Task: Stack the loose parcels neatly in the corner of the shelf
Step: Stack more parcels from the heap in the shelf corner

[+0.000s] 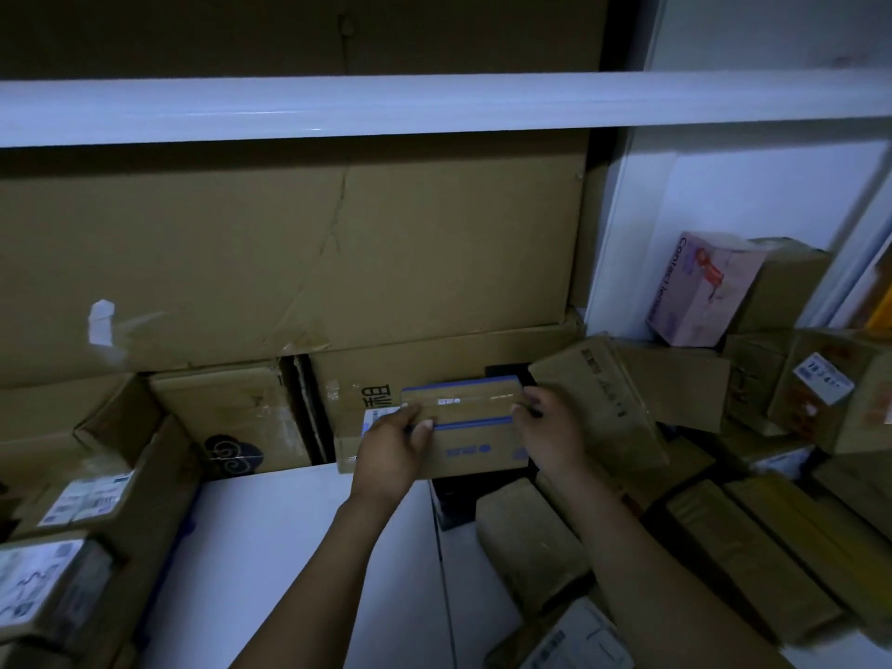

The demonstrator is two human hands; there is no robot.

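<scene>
Head view: parcels (pixel 231 412) crowd dim white shelf (pixel 299 548).

Both hands on one blue-striped parcel (pixel 470 427). Left hand (pixel 393 444) grips its left end, thumb on top; right hand (pixel 548 427) grips its right end. Just right of the right hand leans a tilted brown box (pixel 598 393); farther right, a pink box (pixel 700 292). White shelf (pixel 289 548) lies below the left forearm.

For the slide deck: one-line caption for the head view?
Left hand and right hand grip a blue-striped box at a white shelf.
</scene>
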